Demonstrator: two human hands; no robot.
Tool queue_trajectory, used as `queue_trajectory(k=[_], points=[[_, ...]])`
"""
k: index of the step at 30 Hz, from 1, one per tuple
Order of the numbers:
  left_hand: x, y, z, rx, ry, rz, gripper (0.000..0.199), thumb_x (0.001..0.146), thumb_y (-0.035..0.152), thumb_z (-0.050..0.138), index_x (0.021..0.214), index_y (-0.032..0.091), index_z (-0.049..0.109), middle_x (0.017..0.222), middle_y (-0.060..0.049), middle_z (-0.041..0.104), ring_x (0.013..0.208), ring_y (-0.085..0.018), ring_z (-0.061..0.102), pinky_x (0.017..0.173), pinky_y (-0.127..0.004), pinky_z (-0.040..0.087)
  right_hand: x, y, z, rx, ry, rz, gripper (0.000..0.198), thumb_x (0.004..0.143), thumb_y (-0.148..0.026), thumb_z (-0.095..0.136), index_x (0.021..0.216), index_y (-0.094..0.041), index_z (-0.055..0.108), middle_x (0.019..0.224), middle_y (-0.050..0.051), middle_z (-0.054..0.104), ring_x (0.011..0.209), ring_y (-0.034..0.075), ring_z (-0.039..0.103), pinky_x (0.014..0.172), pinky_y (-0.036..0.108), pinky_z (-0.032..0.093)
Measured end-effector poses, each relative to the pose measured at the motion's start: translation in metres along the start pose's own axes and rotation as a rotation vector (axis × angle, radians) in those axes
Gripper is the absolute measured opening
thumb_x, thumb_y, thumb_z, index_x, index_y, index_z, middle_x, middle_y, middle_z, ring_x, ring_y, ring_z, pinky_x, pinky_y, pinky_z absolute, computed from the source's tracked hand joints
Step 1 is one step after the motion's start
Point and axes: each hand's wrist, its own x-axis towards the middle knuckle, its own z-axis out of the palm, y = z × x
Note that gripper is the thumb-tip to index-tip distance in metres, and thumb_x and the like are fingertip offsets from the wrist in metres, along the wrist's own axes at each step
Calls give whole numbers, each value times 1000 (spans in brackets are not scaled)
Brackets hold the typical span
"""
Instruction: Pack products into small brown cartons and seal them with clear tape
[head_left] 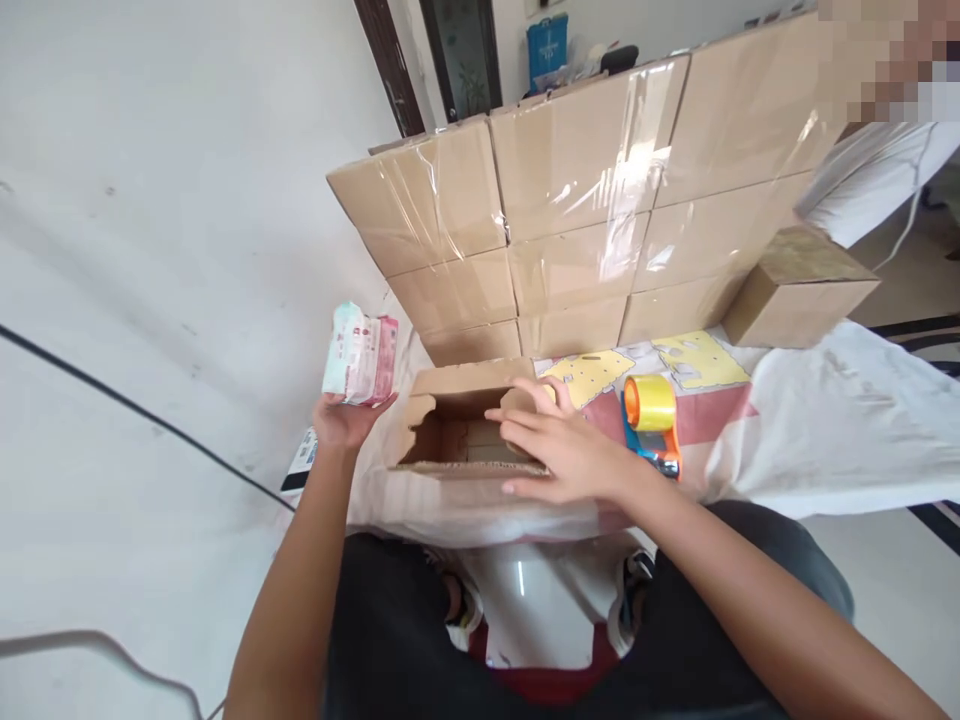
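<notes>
Dark-trousered legs (pixel 405 640) are filling the bottom of the view, closest to the head camera, before a worktop covered in white and red patterned cloth (pixel 810 420). Beyond them, the left hand (pixel 346 422) is gripping a soft pink and pale-green plastic-wrapped packet (pixel 361 355), holding it to the left of an open brown cardboard box (pixel 469 378). The right hand (pixel 559 445) is holding nothing; its splayed fingers are hovering over the box's right end, near a side flap, and whether they are touching it is not showing clearly. An orange-and-blue tape dispenser with a yellow roll (pixel 651 415) is resting just right of that hand, while brown cartons sealed with clear tape (pixel 566 165) are standing stacked behind.

Judging by this, the present step seems to be readying the box for the packet. The next move is probably calling for holding the flaps aside and lowering the packet squarely, without its soft wrapper snagging on the uneven edges.
</notes>
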Motion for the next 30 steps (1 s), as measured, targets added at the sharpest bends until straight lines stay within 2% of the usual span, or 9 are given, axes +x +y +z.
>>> queue_trajectory(k=[3, 7, 10, 15, 17, 19, 22, 26, 30], points=[[-41, 34, 22, -45, -25, 99, 55, 64, 46, 59, 117, 30, 60, 119, -9, 68, 121, -34, 57, 94, -54, 55, 2, -4, -1, -57, -1, 6, 43, 91, -61, 56, 99, -19, 60, 123, 14, 67, 143, 46, 28, 110, 69, 16], [-71, 61, 55, -116, -109, 162, 51, 64, 45, 57, 113, 31, 62, 124, -6, 67, 128, -35, 53, 94, -51, 56, 4, -1, 1, -141, 25, 39, 43, 91, -62, 55, 91, -19, 60, 92, 10, 65, 108, 34, 48, 95, 53, 34], [-77, 58, 69, -237, -210, 158, 52, 60, 34, 56, 112, 31, 64, 127, -5, 66, 132, -37, 50, 93, -52, 56, 4, 6, 6, -186, 107, -21, 41, 91, -58, 54, 88, -18, 58, 88, 9, 59, 89, 25, 44, 81, 40, 37], [-67, 42, 71, -262, -282, 83, 62, 53, 25, 56, 114, 29, 65, 126, -7, 67, 128, -42, 53, 92, -64, 54, 0, 17, 19, -114, 268, -85, 30, 89, -48, 58, 92, -19, 53, 84, 7, 50, 81, 23, 42, 70, 34, 38], [-60, 40, 66, -232, -290, 77, 67, 50, 20, 57, 116, 30, 63, 122, -6, 67, 123, -40, 57, 88, -60, 57, -2, 19, 24, -78, 277, -95, 29, 87, -47, 61, 92, -21, 50, 82, 5, 48, 79, 22, 42, 68, 34, 37], [-54, 39, 62, -169, -277, 91, 70, 47, 16, 57, 115, 30, 61, 113, -4, 67, 110, -33, 63, 77, -45, 60, -3, 20, 28, -41, 280, -133, 34, 85, -52, 63, 92, -22, 47, 82, 5, 49, 78, 22, 43, 67, 34, 37], [-50, 35, 58, -25, -298, 57, 71, 43, 10, 57, 111, 28, 57, 94, 1, 65, 79, -20, 62, 54, -23, 49, -4, 18, 28, 52, 290, -176, 46, 85, -65, 58, 91, -22, 44, 86, 7, 54, 81, 23, 50, 71, 36, 40], [-57, 30, 61, 98, -334, -28, 76, 41, 9, 59, 114, 27, 52, 88, 3, 60, 67, -15, 55, 47, -20, 37, -6, 14, 15, 65, 236, -104, 34, 91, -54, 56, 95, -21, 51, 97, 11, 63, 99, 26, 58, 94, 44, 40], [-71, 32, 65, 114, -259, -1, 69, 43, 15, 64, 110, 25, 55, 92, -1, 59, 73, -18, 57, 47, -21, 36, -12, 11, -5, 13, 119, -4, 24, 89, -45, 60, 90, -21, 60, 84, 5, 66, 88, 23, 58, 95, 44, 34]])
